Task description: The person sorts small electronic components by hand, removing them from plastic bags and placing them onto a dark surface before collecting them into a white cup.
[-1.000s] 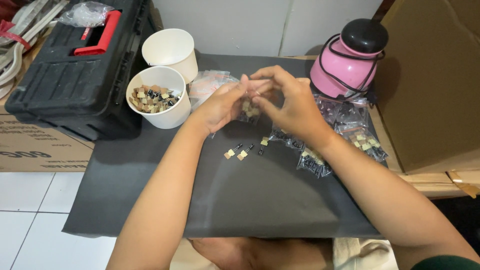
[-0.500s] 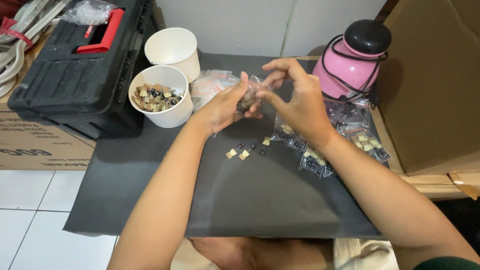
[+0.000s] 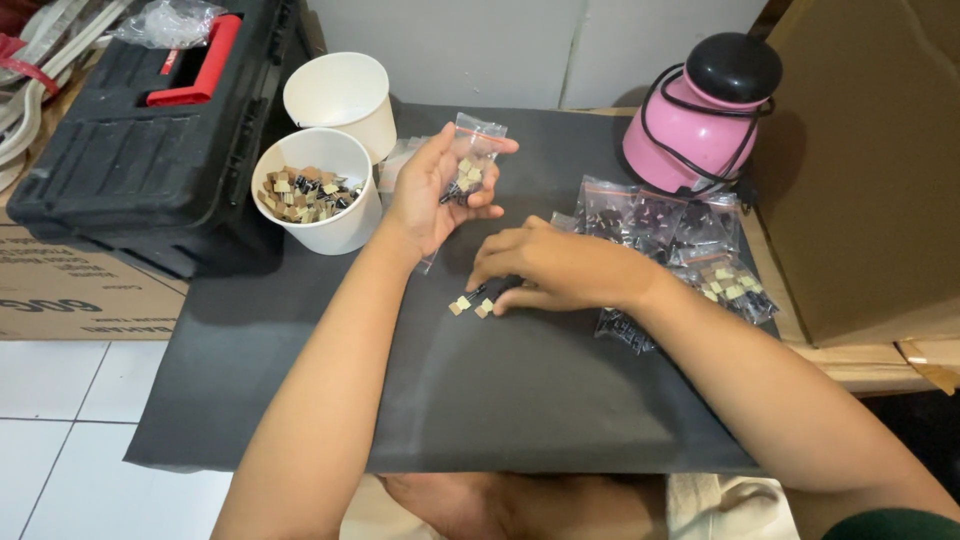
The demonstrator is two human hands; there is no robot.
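Head view: small clear bag (image 3: 470, 160) w/ tan and black bits inside is sitting upright in the left hand (image 3: 440, 190), fingers curling around it, thumb pressing its front, just above the dark mat (image 3: 500, 390). Right hand (image 3: 560, 270) is resting palm-down on the mat, fingertips closing narrow over loose small parts (image 3: 470, 302) (tan squares plus a black piece), touching them; can't tell whether any are actually pinched. Those parts are lying just below the bag, between both hands. To the right, a heap of filled clear bags (image 3: 690, 250) is lying beside the right wrist, touching the pink jug (image 3: 700, 115) w/ black lid and cord wrapped round it. Left of the left hand, a white paper cup (image 3: 325, 190) is holding more of the same bits; an empty white cup (image 3: 340, 95) is standing behind it. Black toolbox (image 3: 140, 130) w/ red handle is sitting at far left on a cardboard box (image 3: 60, 290).
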